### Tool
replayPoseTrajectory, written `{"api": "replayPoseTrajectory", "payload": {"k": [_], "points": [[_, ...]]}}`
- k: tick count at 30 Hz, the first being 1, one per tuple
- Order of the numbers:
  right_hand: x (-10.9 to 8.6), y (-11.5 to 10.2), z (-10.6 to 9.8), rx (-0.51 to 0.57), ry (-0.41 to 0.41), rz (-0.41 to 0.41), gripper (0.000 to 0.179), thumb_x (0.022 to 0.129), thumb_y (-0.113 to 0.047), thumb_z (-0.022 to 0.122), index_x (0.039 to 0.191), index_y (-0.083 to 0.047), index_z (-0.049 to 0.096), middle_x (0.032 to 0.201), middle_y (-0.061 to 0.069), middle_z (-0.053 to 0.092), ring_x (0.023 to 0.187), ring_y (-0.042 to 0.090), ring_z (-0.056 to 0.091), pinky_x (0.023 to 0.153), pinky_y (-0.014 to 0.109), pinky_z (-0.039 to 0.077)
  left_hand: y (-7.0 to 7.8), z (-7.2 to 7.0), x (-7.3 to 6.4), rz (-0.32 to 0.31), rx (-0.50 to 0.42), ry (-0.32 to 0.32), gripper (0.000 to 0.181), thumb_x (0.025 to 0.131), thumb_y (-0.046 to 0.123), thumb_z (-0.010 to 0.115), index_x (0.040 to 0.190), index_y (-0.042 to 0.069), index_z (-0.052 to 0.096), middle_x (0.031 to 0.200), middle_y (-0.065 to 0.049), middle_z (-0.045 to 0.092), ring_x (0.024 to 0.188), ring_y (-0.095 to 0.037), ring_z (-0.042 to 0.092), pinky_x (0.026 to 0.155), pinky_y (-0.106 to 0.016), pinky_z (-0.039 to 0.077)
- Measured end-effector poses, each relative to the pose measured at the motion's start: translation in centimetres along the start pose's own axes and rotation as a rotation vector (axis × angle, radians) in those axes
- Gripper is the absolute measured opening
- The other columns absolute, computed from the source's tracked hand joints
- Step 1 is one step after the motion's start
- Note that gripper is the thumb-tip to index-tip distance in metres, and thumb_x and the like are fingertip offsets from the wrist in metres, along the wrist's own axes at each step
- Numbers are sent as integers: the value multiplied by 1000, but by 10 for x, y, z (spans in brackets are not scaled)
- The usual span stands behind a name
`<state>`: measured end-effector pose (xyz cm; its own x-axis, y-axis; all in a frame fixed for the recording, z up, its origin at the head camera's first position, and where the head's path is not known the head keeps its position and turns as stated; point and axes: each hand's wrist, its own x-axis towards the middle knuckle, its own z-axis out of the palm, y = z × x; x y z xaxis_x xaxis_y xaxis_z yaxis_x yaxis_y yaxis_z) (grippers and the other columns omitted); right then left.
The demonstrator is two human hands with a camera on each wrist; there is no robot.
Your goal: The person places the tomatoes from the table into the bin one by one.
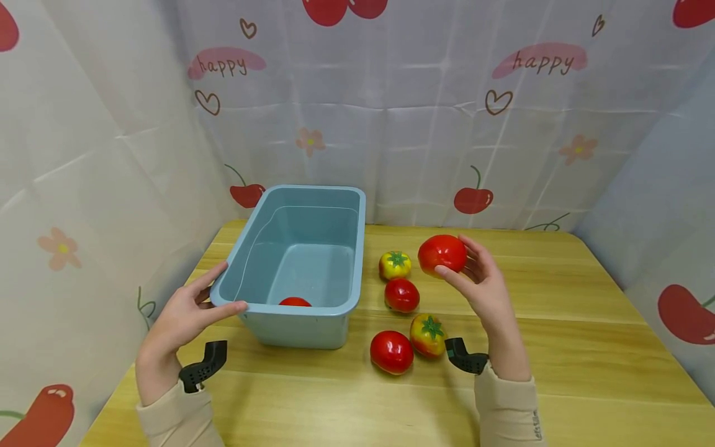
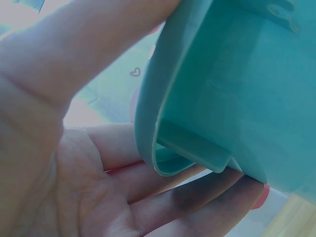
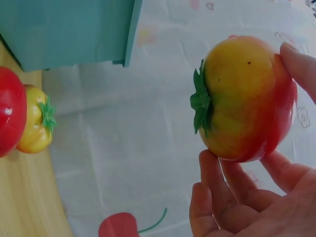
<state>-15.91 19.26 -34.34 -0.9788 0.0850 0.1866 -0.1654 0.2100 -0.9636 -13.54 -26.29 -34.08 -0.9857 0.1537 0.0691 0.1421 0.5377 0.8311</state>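
Observation:
My right hand (image 1: pixel 485 288) holds a large toy tomato (image 1: pixel 441 254) up over the table, right of the blue plastic bin (image 1: pixel 353 261). Thumb and fingers pinch its sides; the right wrist view shows its yellow-and-red skin and green leafy top (image 3: pixel 200 101). At the bin's near left corner, my left hand (image 1: pixel 181 320) grips the rim, thumb above and fingers beneath the lip (image 2: pixel 170 165). Part of a red tomato (image 1: pixel 295 302) shows inside the bin, its lower part hidden by the near wall.
Between the bin and my right arm lie a small yellow tomato (image 1: pixel 395 264), a red tomato (image 1: pixel 402 295), another red tomato (image 1: pixel 392 352) and a yellow-red tomato (image 1: pixel 428 335). A printed curtain (image 1: pixel 424 124) encloses the wooden table (image 1: pixel 564 347) at the back and sides.

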Motion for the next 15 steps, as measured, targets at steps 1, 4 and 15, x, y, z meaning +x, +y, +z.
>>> {"api": "replayPoseTrajectory", "payload": {"k": [1, 4, 15], "points": [[-1, -1, 1, 1, -3, -9, 70, 85, -25, 72, 144, -15, 36, 137, 9, 43, 119, 24, 44, 89, 17, 42, 0, 0, 0, 0, 1, 1, 85, 83, 30, 73, 150, 16, 23, 143, -16, 38, 106, -13, 57, 76, -19, 49], [-2, -5, 5, 7, -14, -31, 69, 85, -24, 71, 144, -14, 36, 135, 9, 45, 119, 23, 45, 90, 17, 41, 1, 0, -1, 0, 1, 1, 85, 83, 30, 73, 150, 15, 23, 142, -17, 39, 106, -14, 57, 76, -19, 49], [-6, -10, 26, 41, -48, -96, 66, 86, -21, 71, 143, -13, 38, 133, 7, 47, 118, 22, 46, 95, 23, 39, 2, 1, -1, -4, -3, 3, 85, 83, 30, 73, 150, 16, 23, 143, -16, 38, 108, -17, 56, 76, -19, 49]]}}
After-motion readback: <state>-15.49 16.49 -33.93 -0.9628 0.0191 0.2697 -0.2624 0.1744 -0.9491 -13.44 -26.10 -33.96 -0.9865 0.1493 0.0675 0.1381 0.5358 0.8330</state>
